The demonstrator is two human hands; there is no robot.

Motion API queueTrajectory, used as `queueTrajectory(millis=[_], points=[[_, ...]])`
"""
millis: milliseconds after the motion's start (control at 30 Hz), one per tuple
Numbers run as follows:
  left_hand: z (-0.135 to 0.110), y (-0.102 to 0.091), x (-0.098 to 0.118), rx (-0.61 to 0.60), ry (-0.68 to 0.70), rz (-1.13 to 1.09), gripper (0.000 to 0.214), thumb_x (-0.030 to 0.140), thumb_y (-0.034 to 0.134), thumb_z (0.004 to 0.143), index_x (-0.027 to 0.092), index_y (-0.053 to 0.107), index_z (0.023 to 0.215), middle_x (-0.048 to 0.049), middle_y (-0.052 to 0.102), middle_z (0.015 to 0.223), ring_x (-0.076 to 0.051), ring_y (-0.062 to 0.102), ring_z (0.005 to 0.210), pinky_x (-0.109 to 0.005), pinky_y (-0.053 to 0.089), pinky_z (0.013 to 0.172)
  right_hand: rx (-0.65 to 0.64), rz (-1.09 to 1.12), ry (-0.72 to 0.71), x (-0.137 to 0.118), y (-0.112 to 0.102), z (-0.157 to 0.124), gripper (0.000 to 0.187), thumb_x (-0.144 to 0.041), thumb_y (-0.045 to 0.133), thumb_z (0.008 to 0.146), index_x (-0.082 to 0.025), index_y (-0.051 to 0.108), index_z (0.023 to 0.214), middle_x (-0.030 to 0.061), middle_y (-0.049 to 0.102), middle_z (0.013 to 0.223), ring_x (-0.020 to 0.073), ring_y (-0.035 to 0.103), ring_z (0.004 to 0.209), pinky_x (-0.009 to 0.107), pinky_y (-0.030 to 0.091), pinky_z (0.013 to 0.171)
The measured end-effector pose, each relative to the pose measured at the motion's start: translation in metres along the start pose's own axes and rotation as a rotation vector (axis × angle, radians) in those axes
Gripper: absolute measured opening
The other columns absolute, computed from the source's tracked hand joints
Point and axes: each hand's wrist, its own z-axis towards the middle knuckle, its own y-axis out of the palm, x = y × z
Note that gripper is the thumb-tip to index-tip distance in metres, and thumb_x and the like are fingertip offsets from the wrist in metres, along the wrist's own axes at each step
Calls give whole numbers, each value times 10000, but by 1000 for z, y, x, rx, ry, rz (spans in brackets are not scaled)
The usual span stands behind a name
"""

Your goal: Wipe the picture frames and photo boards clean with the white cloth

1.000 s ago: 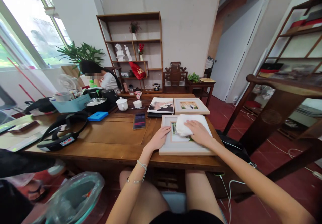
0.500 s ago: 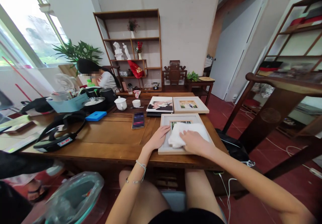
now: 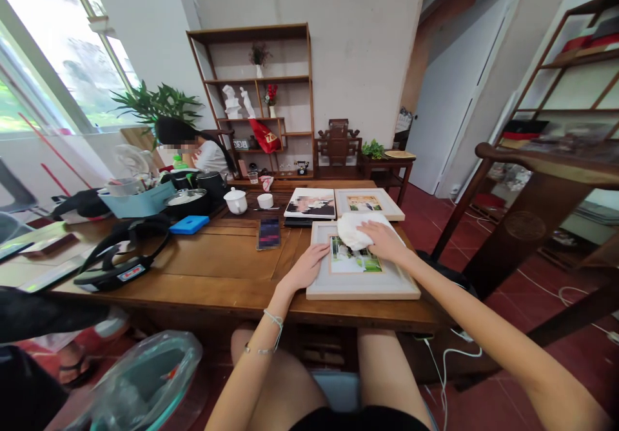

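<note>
In front of me a picture frame (image 3: 362,293) with a pale wooden border lies flat at the table's right end, a photo with greenery (image 3: 355,262) at its centre. My right hand (image 3: 384,239) presses a bunched white cloth (image 3: 355,230) onto the upper part of the frame, fingers closed on it. On the frame's left side rests my left hand (image 3: 309,264), its fingers stretched out flat and holding nothing. Behind it lie a second framed photo (image 3: 387,202) and a stack topped by a photo panel (image 3: 309,204).
A phone (image 3: 269,234) lies left of the frame. Farther left are a white lidded cup (image 3: 236,201), a blue box (image 3: 189,225) and a black headset (image 3: 116,275). A lined bin (image 3: 186,347) stands below the table. Another person (image 3: 210,153) sits across the table.
My right hand has slid the white cloth up and away from me across the frame, uncovering more of the photo. My left hand stays on the frame's left side.
</note>
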Motion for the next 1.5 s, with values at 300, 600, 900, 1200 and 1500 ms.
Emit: queueTrajectory(millis=[300, 600, 900, 1200, 1500], points=[[-1, 0, 0, 0, -4, 1, 532, 62, 383, 876, 222, 523, 1364, -91, 523, 1418, -224, 448, 1328, -497, 346, 1148, -102, -104, 7, -49, -13, 5, 420, -80, 524, 753, -9, 660, 1144, 288, 577, 1272, 363, 513, 1233, 427, 441, 973], [-1, -2, 9, 8, -7, -14, 396, 159, 409, 935, 190, 588, 1288, -120, 536, 1398, -241, 466, 1306, -460, 381, 1125, -241, -71, -297, -120, -46, -69, 419, -72, 527, 733, -50, 678, 1123, 230, 660, 1173, 320, 619, 1101, 373, 495, 899], [-1, 2, 5, 6, -20, 8, 477, 79, 368, 896, 183, 557, 1322, -107, 534, 1400, -220, 451, 1321, -465, 348, 1151, -208, -24, -99, -76, -12, -40, 651, -8, 471, 715, 4, 471, 1366, 267, 451, 1425, 362, 407, 1340, 468, 401, 1033], [-1, 2, 4, 6, -20, 9, 497, 94, 362, 898, 178, 529, 1359, -111, 516, 1423, -217, 445, 1332, -457, 343, 1154, -63, -130, 250, -3, -9, 18, 629, -62, 444, 806, -23, 349, 1427, 272, 349, 1489, 424, 304, 1366, 533, 324, 1042], [1, -2, 9, 3, -27, -22, 503, 83, 379, 878, 186, 555, 1338, -114, 530, 1411, -232, 454, 1324, -479, 343, 1150, -146, -155, 118, -59, -11, -6, 518, -52, 429, 793, 13, 515, 1300, 303, 529, 1305, 414, 456, 1239, 510, 405, 946]])
